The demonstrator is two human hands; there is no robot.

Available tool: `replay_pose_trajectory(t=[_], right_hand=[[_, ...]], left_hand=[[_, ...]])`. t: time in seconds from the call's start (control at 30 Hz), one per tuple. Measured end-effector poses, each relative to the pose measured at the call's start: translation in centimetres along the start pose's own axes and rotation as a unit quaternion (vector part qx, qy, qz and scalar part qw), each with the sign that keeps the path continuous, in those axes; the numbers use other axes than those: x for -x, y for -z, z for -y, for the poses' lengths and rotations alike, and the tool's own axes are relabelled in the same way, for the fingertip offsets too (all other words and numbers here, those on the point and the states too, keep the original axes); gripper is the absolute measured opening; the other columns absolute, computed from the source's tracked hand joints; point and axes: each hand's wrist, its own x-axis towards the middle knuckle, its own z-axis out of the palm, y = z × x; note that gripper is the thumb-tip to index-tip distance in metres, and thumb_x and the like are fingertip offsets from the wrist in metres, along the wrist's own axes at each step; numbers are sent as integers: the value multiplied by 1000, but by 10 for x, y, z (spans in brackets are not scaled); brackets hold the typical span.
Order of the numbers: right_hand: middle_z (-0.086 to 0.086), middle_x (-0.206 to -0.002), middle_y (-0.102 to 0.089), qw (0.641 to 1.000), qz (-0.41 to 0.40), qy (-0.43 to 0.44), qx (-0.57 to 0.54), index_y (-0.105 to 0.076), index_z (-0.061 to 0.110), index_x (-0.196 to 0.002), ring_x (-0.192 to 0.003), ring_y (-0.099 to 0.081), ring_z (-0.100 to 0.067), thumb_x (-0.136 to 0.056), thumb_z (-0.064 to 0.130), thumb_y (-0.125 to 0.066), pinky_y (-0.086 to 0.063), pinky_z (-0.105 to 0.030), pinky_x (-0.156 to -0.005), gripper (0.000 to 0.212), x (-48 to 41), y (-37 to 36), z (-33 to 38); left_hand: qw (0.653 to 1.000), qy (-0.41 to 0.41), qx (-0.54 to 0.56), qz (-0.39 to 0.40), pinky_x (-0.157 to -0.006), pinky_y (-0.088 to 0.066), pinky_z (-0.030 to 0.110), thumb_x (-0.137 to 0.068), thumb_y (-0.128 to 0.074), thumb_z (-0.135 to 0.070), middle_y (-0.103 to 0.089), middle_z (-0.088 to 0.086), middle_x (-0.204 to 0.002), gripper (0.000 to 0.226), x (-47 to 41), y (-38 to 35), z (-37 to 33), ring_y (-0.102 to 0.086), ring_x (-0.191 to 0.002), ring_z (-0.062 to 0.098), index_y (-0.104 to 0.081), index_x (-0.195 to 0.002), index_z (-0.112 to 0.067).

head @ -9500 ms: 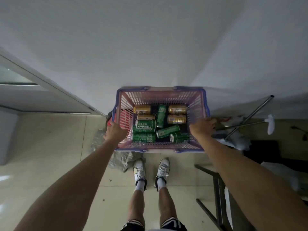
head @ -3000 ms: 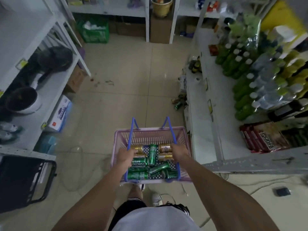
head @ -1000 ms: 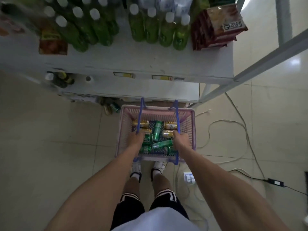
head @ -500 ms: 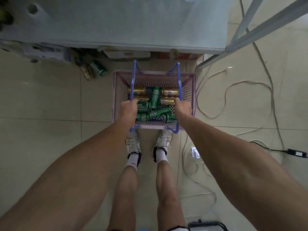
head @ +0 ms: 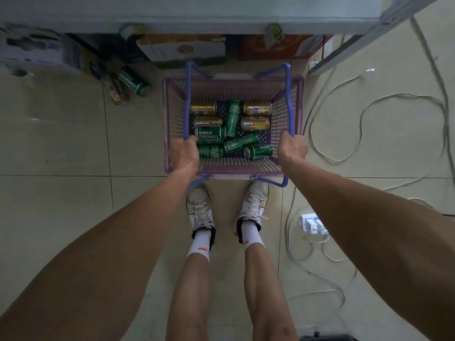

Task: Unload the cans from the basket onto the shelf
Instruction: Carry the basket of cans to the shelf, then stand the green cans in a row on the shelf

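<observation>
Plastic basket (head: 172, 114), glossy metal cans (head: 232, 129)

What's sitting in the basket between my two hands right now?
In the head view, green and gold cans lie between the left hand and right hand, inside the basket.

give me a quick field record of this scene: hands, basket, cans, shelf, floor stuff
left hand: shut on left handle
right hand: shut on right handle
basket: pink, in front of feet
cans: green and gold, lying inside, none unloaded
shelf: just beyond basket
loose can: green, on floor, left
cables: on floor, right
</observation>
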Motion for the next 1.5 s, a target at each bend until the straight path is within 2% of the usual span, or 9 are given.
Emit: replay_pose_trajectory(t=[0.27,0.4,0.5,0.63,0.83,0.93,1.03,1.2,1.5], right_hand=[[-6,-80,-55,997,-68,18,44,-48,8,-79,-61,-50,-20,-101,28,-50,-35,-30,-57,30,-1,-1,1],[-3,-90,-50,985,-161,43,33,-40,14,-109,-62,-49,-15,-98,34,-49,-32,-28,-49,25,-2,-15,-7],[-17,-123,-49,979,-181,22,90,-35,10,-132,-99,-60,-34,-98,35,-49,-51,-43,-82,45,-24,-9,-11],[-24,-144,-46,965,-59,-80,244,-36,7,-146,-130,-46,-41,-100,35,-43,-38,-48,-110,55,-62,5,-32],[-23,-141,-47,981,27,-152,116,-28,14,-150,-124,-52,-42,-96,37,-57,-48,-51,-104,66,-40,-9,-76],[-21,-110,-54,967,71,-239,46,-46,5,-131,-102,-62,-37,-99,25,-47,-54,-45,-95,37,-20,-22,-89],[-17,-106,-64,965,137,-222,-24,-54,3,-116,-100,-66,-34,-98,18,-47,-56,-48,-94,24,-11,-40,-83],[-22,-100,-68,932,144,-268,-197,-43,-1,-144,-60,-58,-21,-103,5,-39,-41,-19,-34,42,-14,-49,-49],[-6,-90,-72,951,170,-179,-184,-65,3,-123,-88,-66,-21,-99,3,-46,-53,-32,-82,30,-41,-47,-26]], left_hand=[[999,-21,-26,-20,-63,-37,35,-91,-59,-25,-57,6,-67,34,-16,13,4,-49,-60,23,-49,-59,-15],[993,-66,-76,-57,-72,-41,37,-101,-49,-27,-67,21,-97,30,-40,23,22,-59,-84,32,-61,-86,-4],[983,-32,-167,-66,-94,-41,45,-105,-36,-27,-53,27,-133,41,-67,26,33,-53,-119,40,-46,-133,1],[968,87,-234,19,-116,-29,46,-101,-43,-33,-30,21,-156,66,-81,21,59,-36,-139,39,-17,-156,-8],[985,139,-67,80,-98,-49,46,-97,-54,-32,-57,18,-131,62,-61,22,109,-58,-113,38,-30,-151,-14],[961,234,97,112,-79,-50,39,-98,-54,-20,-60,14,-101,30,-49,14,110,-63,-91,29,-56,-124,-7],[932,285,162,154,-100,-44,43,-99,-46,-17,-58,17,-136,15,-45,-1,88,-59,-123,33,-59,-93,-13],[924,306,205,101,-109,-38,48,-93,-47,-12,-53,20,-144,14,-47,-20,60,-51,-134,34,-60,-93,-7],[945,252,202,48,-69,-44,32,-94,-45,2,-57,9,-89,14,-66,-48,28,-56,-90,25,-56,-98,-5]])
